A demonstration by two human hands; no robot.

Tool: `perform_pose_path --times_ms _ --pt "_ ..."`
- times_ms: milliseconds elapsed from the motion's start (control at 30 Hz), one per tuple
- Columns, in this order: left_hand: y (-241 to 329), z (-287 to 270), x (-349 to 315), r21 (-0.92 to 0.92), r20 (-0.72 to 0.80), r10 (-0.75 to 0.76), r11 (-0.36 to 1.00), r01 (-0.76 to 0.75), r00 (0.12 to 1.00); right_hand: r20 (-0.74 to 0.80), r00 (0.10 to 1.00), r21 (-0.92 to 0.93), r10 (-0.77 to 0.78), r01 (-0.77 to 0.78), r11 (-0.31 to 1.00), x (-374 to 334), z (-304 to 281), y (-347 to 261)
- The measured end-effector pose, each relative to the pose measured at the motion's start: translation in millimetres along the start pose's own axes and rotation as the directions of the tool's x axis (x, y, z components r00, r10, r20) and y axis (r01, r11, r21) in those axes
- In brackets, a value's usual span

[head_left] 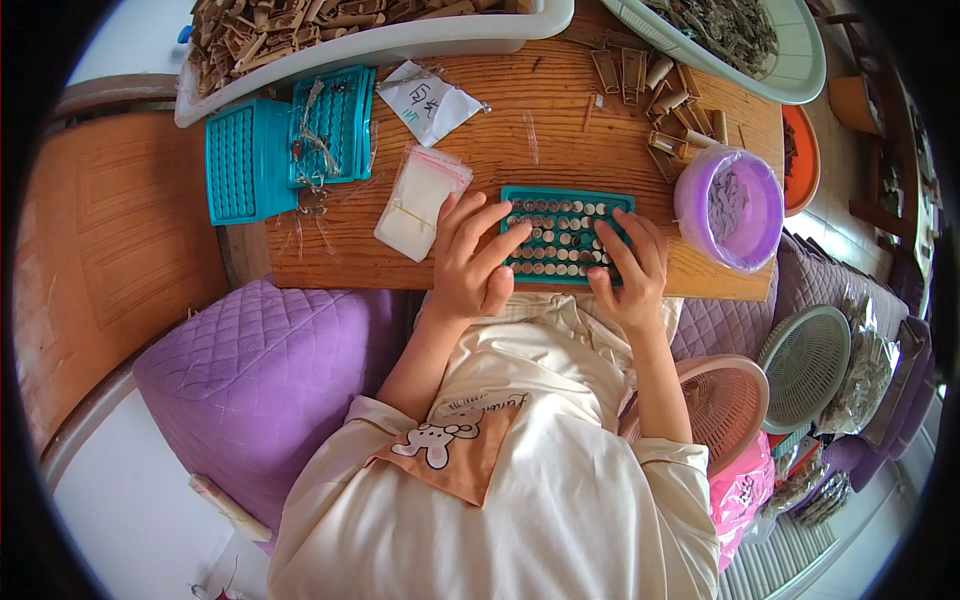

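Observation:
A teal tray point(622, 202) lies on the wooden table near its front edge. Rows of small round silvery pieces point(555, 254) sit in it, with some spots in the middle rows showing dark. My left hand point(468, 255) is open at the tray's left side, its spread fingertips resting at the left ends of the rows. Across from it, my right hand point(632, 262) is also open, fingers apart over the right rim and the row ends. Neither hand grips anything. Beside the left hand lies a stack of clear plastic bags point(410, 215) with a rubber band round it.
A purple tub point(768, 208) with grey pieces stands right of the tray. Brown clip-like pieces point(632, 72) lie loose behind it. Two large bins, a white one point(480, 38) and a pale green one point(805, 75), fill the back. Teal trays point(245, 165) sit at left.

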State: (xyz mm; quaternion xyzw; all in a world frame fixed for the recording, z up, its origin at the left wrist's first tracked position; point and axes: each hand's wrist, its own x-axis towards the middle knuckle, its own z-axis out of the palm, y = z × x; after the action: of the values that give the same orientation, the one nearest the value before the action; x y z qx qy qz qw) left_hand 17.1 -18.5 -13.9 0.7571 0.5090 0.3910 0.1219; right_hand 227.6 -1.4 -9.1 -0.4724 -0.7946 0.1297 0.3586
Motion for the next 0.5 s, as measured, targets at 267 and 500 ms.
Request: perform_pose_path --times_ms 267,500 --pt "3.8 2.9 1.5 0.122 0.175 -0.022 0.993 0.000 0.984 0.012 1.000 0.016 0.018 -0.018 1.000 -0.3 0.4 1.7" --pt "5.0 2.8 5.0 0.121 0.187 -0.014 0.993 -0.009 0.982 0.027 0.999 0.000 0.029 -0.029 1.000 0.3 0.7 0.5"
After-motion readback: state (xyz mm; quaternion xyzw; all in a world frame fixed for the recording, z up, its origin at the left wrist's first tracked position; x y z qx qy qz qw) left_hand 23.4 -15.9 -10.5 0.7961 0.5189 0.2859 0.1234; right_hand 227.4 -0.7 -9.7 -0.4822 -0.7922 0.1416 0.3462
